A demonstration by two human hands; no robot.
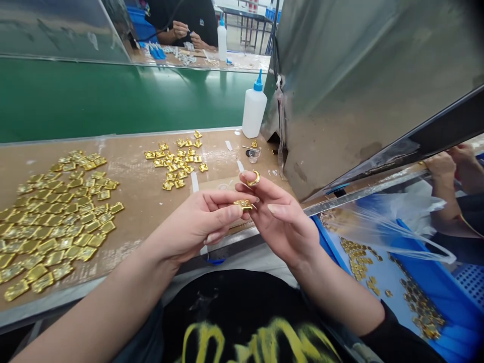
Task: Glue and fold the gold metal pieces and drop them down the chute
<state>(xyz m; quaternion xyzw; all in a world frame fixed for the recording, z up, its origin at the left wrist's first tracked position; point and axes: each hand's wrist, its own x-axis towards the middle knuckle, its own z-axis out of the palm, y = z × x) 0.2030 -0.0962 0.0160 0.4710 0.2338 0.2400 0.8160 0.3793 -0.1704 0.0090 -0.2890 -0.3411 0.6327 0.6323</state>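
Note:
My left hand (206,219) pinches a small gold rectangular piece (243,204) between thumb and fingers, above the table's front edge. Close against it is my right hand (282,214), its fingers curled and its thumb held apart. A shiny gold ring-shaped piece (254,178) sits at its index finger near the tip; whether the finger wears or grips it is hard to tell. Left of my hands, many flat gold pieces (56,212) lie spread on the brown tabletop (128,237). Farther back is a smaller group of gold pieces (177,164) with raised parts.
A white squeeze bottle (254,112) with a blue cap stands at the back, beside a metal panel (348,75). Behind runs a green belt (113,101). At the lower right, a blue bin (434,282) holds more gold parts. Other people's hands (185,33) work opposite and at right.

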